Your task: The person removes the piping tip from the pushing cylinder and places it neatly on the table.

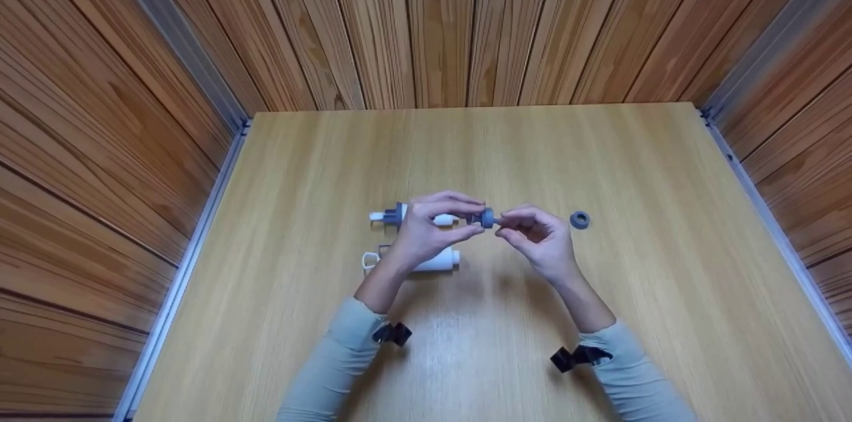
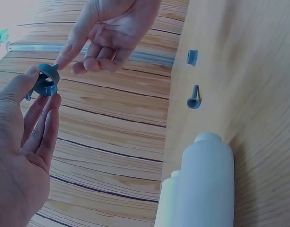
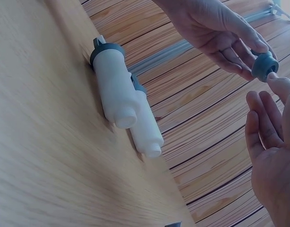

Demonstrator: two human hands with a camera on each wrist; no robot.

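Between the fingertips and thumb of my left hand (image 1: 429, 229) is a small hollow blue-grey plastic cap (image 2: 46, 79), with a wider rim and an open side. It is held above the table. My right hand (image 1: 542, 242) meets it from the right, thumb and index fingertip at a thin projection on its end. In the right wrist view the right thumb tip touches the cap (image 3: 264, 65). Beneath the hands, a blue-grey funnel-shaped piece (image 2: 194, 99) lies on the table. A blue-grey ring (image 1: 580, 219) lies beyond the right hand.
Two white bottles (image 3: 115, 87) (image 3: 146, 124) with dark collars lie side by side, partly behind the left hand in the head view. Wood-panelled walls (image 1: 439, 29) stand at the back and sides of the wooden table (image 1: 492, 156). Metal rails (image 1: 193, 242) edge it.
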